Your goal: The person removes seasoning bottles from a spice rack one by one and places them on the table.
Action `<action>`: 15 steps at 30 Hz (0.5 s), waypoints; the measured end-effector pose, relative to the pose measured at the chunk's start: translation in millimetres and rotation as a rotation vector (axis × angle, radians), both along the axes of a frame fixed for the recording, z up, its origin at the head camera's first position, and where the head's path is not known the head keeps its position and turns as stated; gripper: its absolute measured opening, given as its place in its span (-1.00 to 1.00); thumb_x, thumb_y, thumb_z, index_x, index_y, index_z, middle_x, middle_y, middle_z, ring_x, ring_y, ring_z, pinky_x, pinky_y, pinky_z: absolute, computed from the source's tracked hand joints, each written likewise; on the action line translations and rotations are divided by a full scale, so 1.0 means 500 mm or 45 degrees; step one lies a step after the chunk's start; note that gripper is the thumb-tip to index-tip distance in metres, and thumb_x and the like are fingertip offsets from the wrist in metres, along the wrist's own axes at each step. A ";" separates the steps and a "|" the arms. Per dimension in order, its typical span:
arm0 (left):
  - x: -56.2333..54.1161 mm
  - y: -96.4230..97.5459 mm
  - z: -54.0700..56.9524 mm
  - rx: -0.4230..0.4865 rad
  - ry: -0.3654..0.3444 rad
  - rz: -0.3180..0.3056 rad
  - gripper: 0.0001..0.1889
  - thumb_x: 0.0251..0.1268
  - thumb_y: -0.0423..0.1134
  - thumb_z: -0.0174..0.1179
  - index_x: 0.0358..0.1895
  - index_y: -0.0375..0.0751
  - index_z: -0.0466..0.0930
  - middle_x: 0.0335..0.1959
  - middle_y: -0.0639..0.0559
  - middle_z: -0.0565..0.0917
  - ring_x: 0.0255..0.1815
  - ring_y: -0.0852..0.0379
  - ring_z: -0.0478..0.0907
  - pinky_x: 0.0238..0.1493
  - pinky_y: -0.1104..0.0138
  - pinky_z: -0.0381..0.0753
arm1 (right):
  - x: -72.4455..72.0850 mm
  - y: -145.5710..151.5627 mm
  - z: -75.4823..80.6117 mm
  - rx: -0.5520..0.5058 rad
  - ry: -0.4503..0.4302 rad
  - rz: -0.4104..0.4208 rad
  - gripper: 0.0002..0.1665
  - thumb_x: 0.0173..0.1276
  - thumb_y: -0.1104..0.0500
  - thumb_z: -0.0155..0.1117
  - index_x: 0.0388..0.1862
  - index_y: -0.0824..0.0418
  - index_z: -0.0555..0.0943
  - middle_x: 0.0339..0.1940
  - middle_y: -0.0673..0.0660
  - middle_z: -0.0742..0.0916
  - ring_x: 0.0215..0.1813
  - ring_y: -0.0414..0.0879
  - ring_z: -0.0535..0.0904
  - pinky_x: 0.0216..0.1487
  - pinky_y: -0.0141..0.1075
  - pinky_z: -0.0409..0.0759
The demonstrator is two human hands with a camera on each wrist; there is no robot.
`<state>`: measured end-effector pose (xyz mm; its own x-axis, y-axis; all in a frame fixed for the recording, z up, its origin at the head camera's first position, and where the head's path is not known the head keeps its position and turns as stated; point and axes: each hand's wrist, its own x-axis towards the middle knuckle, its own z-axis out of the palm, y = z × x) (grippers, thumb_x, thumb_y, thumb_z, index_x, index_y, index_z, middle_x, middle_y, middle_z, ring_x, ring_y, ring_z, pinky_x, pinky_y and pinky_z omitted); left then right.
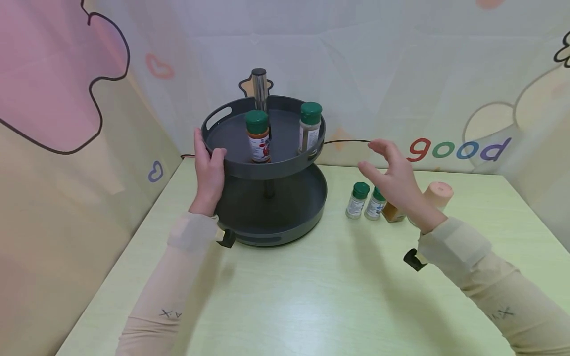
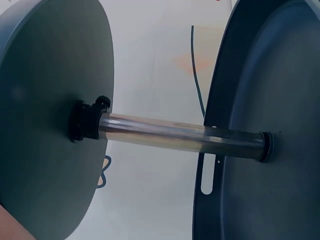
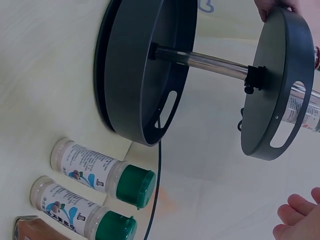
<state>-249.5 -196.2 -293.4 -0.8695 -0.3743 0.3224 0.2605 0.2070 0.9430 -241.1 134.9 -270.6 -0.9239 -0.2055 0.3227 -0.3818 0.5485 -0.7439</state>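
Observation:
A dark grey two-tier rack stands on the table, its upper tray (image 1: pixel 236 141) tilted a little above its lower tray (image 1: pixel 285 210). My left hand (image 1: pixel 209 173) grips the upper tray's left rim, thumb at the front and fingers along the outside. On that tier stand a green-capped seasoning jar with red contents (image 1: pixel 258 143) and a paler green-capped seasoning jar (image 1: pixel 310 126) by the right rim. Right of the rack my right hand (image 1: pixel 394 175) hovers with fingers spread, holding nothing. The steel post (image 2: pixel 160 134) and black collar (image 2: pixel 87 120) show between the tiers.
Two pale green-capped jars (image 1: pixel 355 205) (image 3: pixel 87 167) stand on the table right of the rack. Beside them are a brown-filled jar (image 1: pixel 392 212) and a pink-topped container (image 1: pixel 438 194), partly behind the right hand. A patterned cloth (image 1: pixel 356 74) hangs behind the table.

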 end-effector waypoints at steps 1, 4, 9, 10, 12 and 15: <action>0.001 0.002 0.000 0.000 0.002 0.005 -0.28 0.18 -0.23 -0.20 0.40 -0.04 -0.30 0.43 0.18 -0.21 0.41 0.31 -0.26 0.40 0.32 -0.19 | -0.001 -0.003 0.002 0.009 -0.004 -0.003 -0.32 0.23 -0.05 0.07 0.25 0.20 0.19 0.27 0.16 0.35 0.33 0.05 0.16 0.27 0.07 0.13; 0.003 0.006 0.000 -0.005 -0.001 0.025 -0.28 0.18 -0.24 -0.19 0.40 -0.04 -0.30 0.43 0.18 -0.20 0.41 0.31 -0.25 0.39 0.33 -0.17 | -0.004 -0.011 0.006 0.029 -0.013 -0.013 -0.31 0.22 -0.07 0.07 0.26 0.18 0.19 0.28 0.14 0.35 0.33 0.03 0.17 0.25 0.07 0.17; 0.006 0.011 0.000 -0.011 -0.011 0.043 -0.28 0.18 -0.25 -0.19 0.40 -0.04 -0.31 0.43 0.18 -0.21 0.41 0.31 -0.26 0.39 0.34 -0.17 | -0.010 -0.021 0.012 0.039 -0.004 -0.004 -0.29 0.21 -0.08 0.08 0.27 0.18 0.18 0.28 0.14 0.35 0.32 0.05 0.18 0.24 0.06 0.22; 0.005 0.011 0.000 -0.012 -0.013 0.044 -0.28 0.18 -0.25 -0.18 0.40 -0.03 -0.31 0.43 0.18 -0.21 0.41 0.30 -0.26 0.39 0.34 -0.17 | -0.012 -0.023 0.012 0.039 -0.001 0.003 -0.29 0.21 -0.08 0.09 0.26 0.19 0.18 0.28 0.15 0.36 0.32 0.06 0.18 0.24 0.05 0.21; 0.006 0.011 0.000 -0.016 -0.017 0.048 -0.28 0.18 -0.25 -0.18 0.40 -0.03 -0.31 0.43 0.19 -0.21 0.41 0.30 -0.26 0.39 0.33 -0.17 | -0.016 -0.027 0.012 0.039 0.004 0.016 -0.29 0.21 -0.07 0.09 0.26 0.20 0.19 0.27 0.16 0.36 0.30 0.08 0.19 0.24 0.04 0.21; 0.008 0.012 0.000 -0.020 -0.023 0.049 -0.28 0.19 -0.25 -0.18 0.40 -0.01 -0.32 0.43 0.19 -0.22 0.42 0.31 -0.27 0.39 0.33 -0.18 | -0.021 -0.033 0.012 0.046 0.017 0.031 -0.30 0.20 -0.05 0.11 0.25 0.21 0.20 0.26 0.17 0.37 0.28 0.09 0.21 0.24 0.02 0.21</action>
<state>-245.6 -190.2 -293.6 -0.8603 -0.4024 0.3131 0.2353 0.2314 0.9440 -251.8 118.4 -264.3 -0.9141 -0.2397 0.3272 -0.4054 0.5651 -0.7185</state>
